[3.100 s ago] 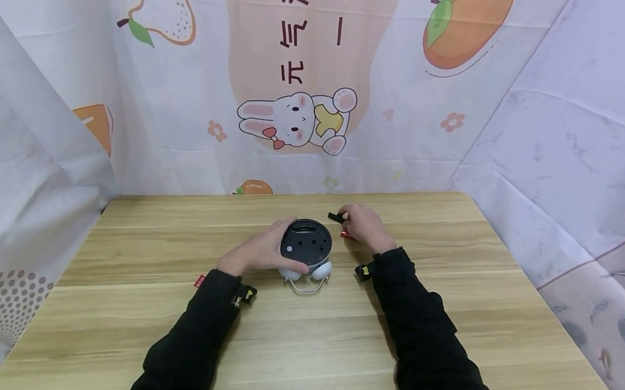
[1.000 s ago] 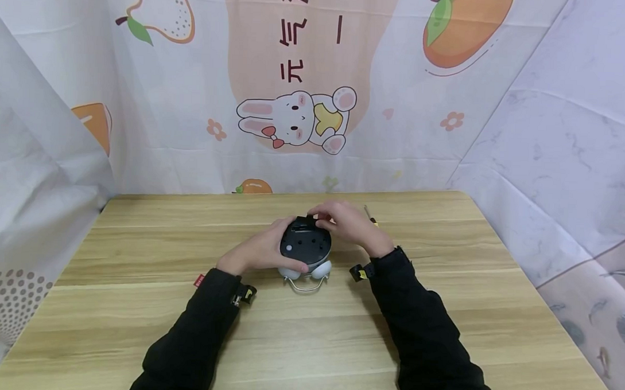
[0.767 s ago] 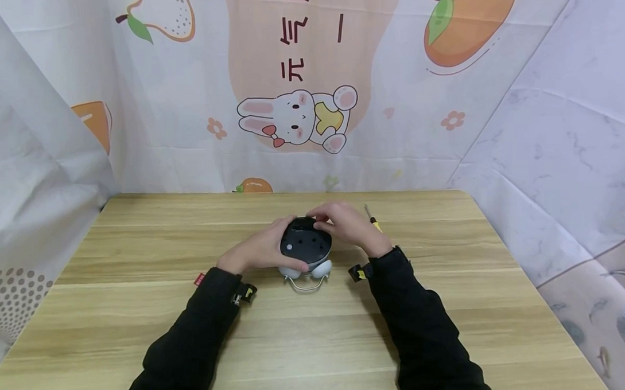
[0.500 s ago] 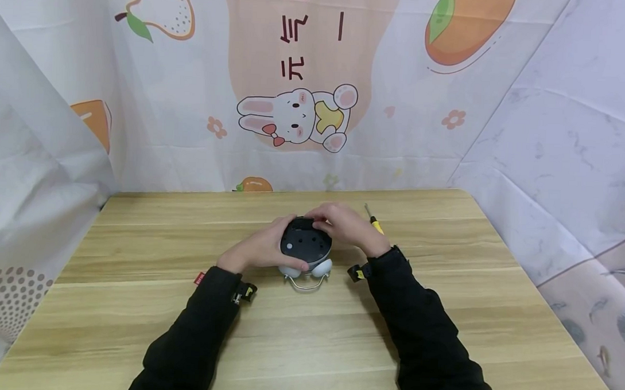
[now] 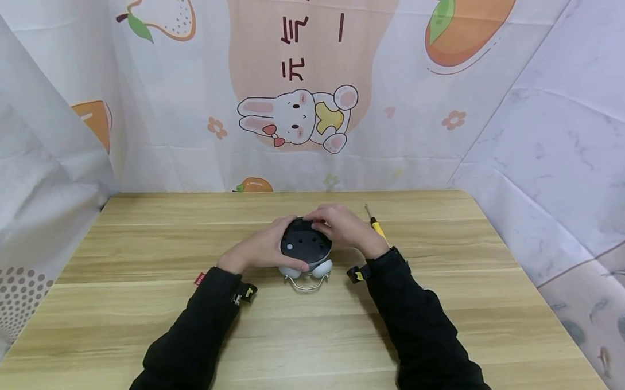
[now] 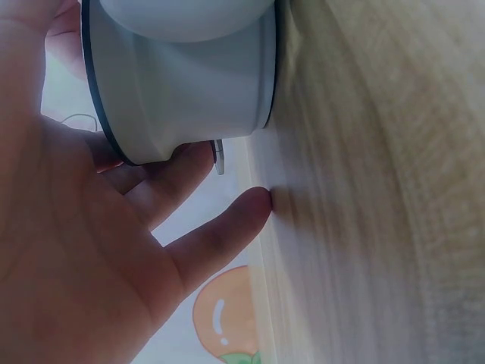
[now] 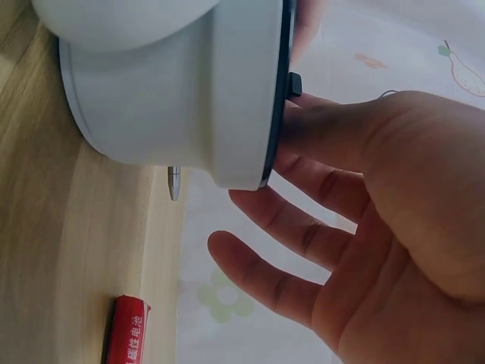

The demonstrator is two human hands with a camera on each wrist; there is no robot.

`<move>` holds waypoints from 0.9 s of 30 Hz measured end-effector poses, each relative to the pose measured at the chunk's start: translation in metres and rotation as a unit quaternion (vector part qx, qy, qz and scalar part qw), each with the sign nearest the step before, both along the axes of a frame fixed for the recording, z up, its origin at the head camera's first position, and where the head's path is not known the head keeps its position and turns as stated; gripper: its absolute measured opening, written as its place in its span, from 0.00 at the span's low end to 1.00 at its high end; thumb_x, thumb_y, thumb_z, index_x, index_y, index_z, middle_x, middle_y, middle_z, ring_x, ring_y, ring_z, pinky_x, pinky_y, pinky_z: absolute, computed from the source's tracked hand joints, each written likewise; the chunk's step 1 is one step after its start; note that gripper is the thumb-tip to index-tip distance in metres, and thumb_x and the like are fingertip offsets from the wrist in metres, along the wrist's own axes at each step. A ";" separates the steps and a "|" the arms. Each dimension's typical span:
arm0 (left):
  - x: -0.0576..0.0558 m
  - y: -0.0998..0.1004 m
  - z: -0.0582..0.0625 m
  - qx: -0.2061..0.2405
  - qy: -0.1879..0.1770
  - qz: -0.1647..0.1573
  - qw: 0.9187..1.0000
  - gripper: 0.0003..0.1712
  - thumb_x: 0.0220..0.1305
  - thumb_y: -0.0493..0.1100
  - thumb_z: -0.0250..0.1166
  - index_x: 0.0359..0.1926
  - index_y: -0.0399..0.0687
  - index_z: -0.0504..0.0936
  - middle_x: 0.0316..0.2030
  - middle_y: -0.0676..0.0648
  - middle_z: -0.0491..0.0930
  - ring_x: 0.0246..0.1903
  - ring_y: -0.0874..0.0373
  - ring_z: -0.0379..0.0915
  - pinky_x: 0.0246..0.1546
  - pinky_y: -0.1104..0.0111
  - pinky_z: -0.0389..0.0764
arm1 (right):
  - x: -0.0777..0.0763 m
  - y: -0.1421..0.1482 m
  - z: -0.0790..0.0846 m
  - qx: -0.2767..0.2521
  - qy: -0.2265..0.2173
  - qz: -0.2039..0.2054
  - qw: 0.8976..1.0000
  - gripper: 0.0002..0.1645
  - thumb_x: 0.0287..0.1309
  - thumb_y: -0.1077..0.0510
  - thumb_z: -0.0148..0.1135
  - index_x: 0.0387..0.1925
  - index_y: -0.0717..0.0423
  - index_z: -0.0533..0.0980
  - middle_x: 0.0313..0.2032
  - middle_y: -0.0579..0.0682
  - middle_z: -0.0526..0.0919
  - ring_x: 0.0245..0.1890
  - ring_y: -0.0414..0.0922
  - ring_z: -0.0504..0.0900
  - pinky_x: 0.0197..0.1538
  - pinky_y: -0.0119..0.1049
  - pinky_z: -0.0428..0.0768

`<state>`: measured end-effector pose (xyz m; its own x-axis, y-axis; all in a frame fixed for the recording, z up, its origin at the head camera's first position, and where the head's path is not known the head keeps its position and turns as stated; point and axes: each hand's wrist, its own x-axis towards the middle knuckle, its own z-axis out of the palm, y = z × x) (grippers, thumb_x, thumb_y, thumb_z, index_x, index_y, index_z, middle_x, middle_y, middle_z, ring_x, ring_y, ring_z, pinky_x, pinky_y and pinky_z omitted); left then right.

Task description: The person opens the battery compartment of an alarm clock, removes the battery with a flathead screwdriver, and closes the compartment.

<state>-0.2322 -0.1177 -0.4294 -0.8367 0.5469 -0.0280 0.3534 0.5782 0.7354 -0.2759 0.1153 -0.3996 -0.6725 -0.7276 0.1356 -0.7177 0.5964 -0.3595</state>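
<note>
A white twin-bell alarm clock [image 5: 306, 240] lies with its black back upward, its bells and wire handle toward the person. My left hand [image 5: 259, 247] grips its left side, the thumb along the near edge by a bell. Over the far right rim, my right hand [image 5: 339, 224] has its thumb and index fingertips on the battery compartment, at the black battery cover, which the fingers mostly hide. In the right wrist view the thumb [image 7: 326, 133] presses against the black back, while the other fingers extend below the rim. A small metal foot [image 7: 174, 182] sticks out from the clock.
A yellow and black screwdriver [image 5: 376, 226] lies just beyond my right wrist. On the table a red battery [image 7: 129, 330] shows in the right wrist view; the right hand hides it in the head view. A printed curtain [image 5: 192, 99] hangs behind the wooden table [image 5: 307, 344].
My right hand has picked up the black cover beside the red battery and brought it left onto the clock's back. The screwdriver has come into view. The left hand keeps its grip.
</note>
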 end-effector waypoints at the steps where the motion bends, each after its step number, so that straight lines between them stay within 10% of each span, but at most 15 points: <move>1: 0.000 0.000 0.000 0.000 0.000 0.000 1.000 0.69 0.44 0.69 0.80 0.79 0.50 0.52 0.66 0.50 0.64 0.60 0.56 0.66 0.59 0.58 0.72 | 0.000 0.000 0.000 0.001 0.000 -0.001 1.000 0.17 0.71 0.63 0.61 0.58 0.57 0.82 0.46 0.50 0.84 0.46 0.44 0.81 0.50 0.38 0.80; 27: 0.001 0.001 0.001 -0.008 0.001 0.003 1.000 0.72 0.44 0.68 0.80 0.80 0.46 0.50 0.69 0.48 0.63 0.62 0.56 0.65 0.62 0.58 0.70 | 0.001 -0.001 -0.001 -0.002 0.007 -0.003 1.000 0.17 0.72 0.64 0.59 0.59 0.59 0.81 0.46 0.51 0.83 0.46 0.45 0.81 0.50 0.38 0.79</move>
